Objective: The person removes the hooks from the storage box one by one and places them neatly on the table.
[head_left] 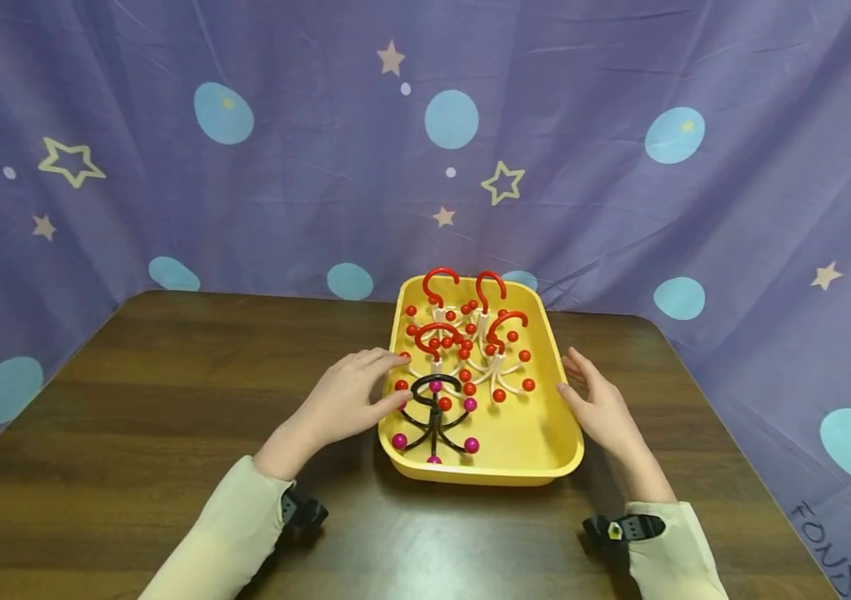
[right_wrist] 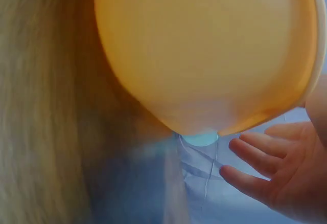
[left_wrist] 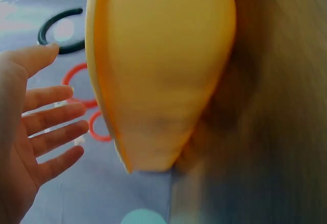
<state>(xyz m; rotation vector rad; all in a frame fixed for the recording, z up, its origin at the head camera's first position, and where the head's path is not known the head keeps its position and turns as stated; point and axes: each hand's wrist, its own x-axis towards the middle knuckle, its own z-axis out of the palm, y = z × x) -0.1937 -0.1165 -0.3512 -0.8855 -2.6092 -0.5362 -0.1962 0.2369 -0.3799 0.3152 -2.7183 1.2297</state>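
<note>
A yellow plastic tray (head_left: 526, 437) stands on the table between my two hands. Several white hook hangers (head_left: 498, 364) with red hooks and red ball tips lie in its far part. At the near left sits a black hook hanger (head_left: 436, 417) with magenta ball tips. My left hand (head_left: 353, 396) is at the tray's left rim, its fingertips over the edge beside the black hanger; the left wrist view shows its fingers spread. On the other side, my right hand (head_left: 603, 408) is by the right rim, fingers extended. Whether either touches the rim is unclear.
The brown wooden table (head_left: 170, 417) extends to both sides of the tray. Behind it hangs a purple curtain (head_left: 305, 167) with stars and blue spots. A dark wrist camera (head_left: 303, 512) is strapped at the left sleeve, another (head_left: 623, 527) at the right.
</note>
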